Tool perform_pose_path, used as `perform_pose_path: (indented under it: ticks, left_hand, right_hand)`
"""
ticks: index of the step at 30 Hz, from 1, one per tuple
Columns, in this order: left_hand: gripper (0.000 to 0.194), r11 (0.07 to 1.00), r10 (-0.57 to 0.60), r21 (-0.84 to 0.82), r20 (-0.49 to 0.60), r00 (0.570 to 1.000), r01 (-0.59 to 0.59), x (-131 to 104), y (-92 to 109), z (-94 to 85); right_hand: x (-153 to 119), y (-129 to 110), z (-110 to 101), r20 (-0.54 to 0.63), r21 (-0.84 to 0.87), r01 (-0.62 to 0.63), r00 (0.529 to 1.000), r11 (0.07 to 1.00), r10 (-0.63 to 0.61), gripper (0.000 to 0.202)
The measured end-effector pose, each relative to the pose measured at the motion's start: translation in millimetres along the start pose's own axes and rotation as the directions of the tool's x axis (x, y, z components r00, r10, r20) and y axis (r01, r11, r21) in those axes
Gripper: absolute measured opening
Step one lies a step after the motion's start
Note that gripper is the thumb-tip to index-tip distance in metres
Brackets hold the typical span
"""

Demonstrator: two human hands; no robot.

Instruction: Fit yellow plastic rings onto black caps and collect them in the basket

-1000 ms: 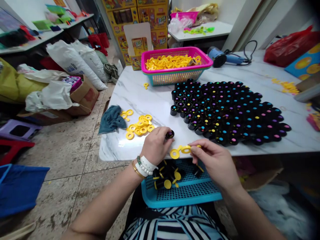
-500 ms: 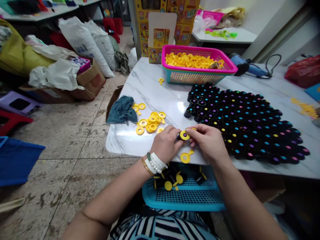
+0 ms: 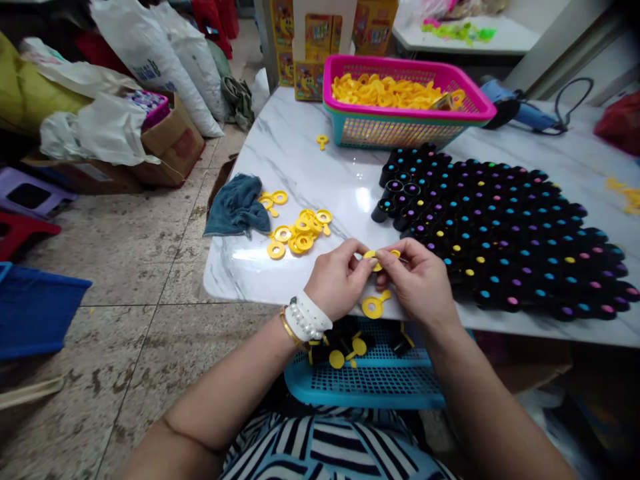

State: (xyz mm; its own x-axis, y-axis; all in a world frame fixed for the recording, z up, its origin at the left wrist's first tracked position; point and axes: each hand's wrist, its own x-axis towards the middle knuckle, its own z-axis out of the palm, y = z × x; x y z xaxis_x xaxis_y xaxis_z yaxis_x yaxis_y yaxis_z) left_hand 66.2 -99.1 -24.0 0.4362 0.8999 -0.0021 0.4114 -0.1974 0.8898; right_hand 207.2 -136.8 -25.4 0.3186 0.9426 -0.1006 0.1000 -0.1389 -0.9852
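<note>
In front of me, both hands meet over the table's front edge around a yellow ring cap (image 3: pixel 371 255), largely covered by my thumbs. My left hand (image 3: pixel 336 279) is closed, its thumb pressed on the cap; the black cylinder under it is hidden by the fingers. From the other side my right hand (image 3: pixel 421 279) pinches the cap, and a bit of yellow shows between its fingers. Just below them lies a loose yellow ring cap with a tab (image 3: pixel 372 307). A pile of yellow ring caps (image 3: pixel 302 233) is to the left, beside a dark teal cloth (image 3: pixel 237 205).
Many black cylinders with coloured dots (image 3: pixel 505 233) stand packed on the right. A pink-rimmed basket (image 3: pixel 400 127) of yellow caps is at the back. Below the table edge, a blue basket (image 3: pixel 370 397) holds black cylinders with yellow lids (image 3: pixel 337 359). A blue power tool (image 3: pixel 533 115) lies at the back right.
My left thumb has come over onto the cap, whose purple centre showed before and is now covered. Both hands stay together at the same spot; the camera view has shifted slightly.
</note>
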Motion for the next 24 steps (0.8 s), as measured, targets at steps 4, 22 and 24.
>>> perform_pose_path:
  ticks: [4, 22, 24]
  left_hand:
    - [0.025, 0.994, 0.105, 0.013, -0.047, 0.993, -0.104, -6, -1, 2.2]
    - [0.023, 0.993, 0.117, 0.028, -0.050, 0.992, -0.116, -4, -5, 6.2]
    - [0.032, 0.964, 0.246, 0.120, -0.085, 0.966, -0.235, -9, -9, 9.1]
  right_hand:
    - [-3, 1, 2, 0.001, 0.000, 0.037, 0.999, 0.999, -0.037, 0.023]
    - [3, 8, -2, 0.061, 0.041, 0.027, 0.998, 0.999, -0.029, 0.025]
    - [0, 9, -3, 0.038, 0.015, 0.076, 0.996, 0.997, -0.077, 0.024]
